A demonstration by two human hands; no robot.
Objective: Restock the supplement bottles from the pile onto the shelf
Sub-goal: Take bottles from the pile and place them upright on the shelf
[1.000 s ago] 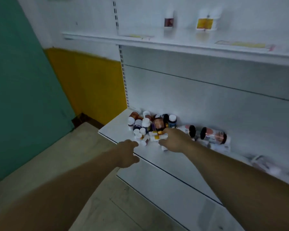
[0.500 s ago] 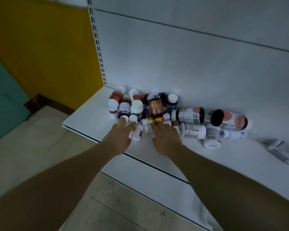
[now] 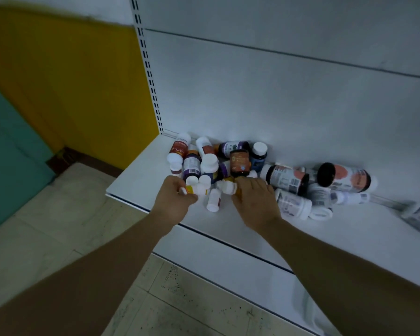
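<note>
White shelf [image 3: 141,175], bottle pile [image 3: 230,163], left hand [image 3: 174,198] seemingly gripping small bottle [image 3: 196,189]

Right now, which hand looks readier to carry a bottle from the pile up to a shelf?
Probably the left hand: its fingers already curl round a small white bottle at the pile's front edge. The right hand only touches another small bottle.

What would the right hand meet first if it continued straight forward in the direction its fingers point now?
Probably the brown bottle standing just beyond the right hand, whose fingers are already on a small white bottle; depth is hard to judge.
</note>
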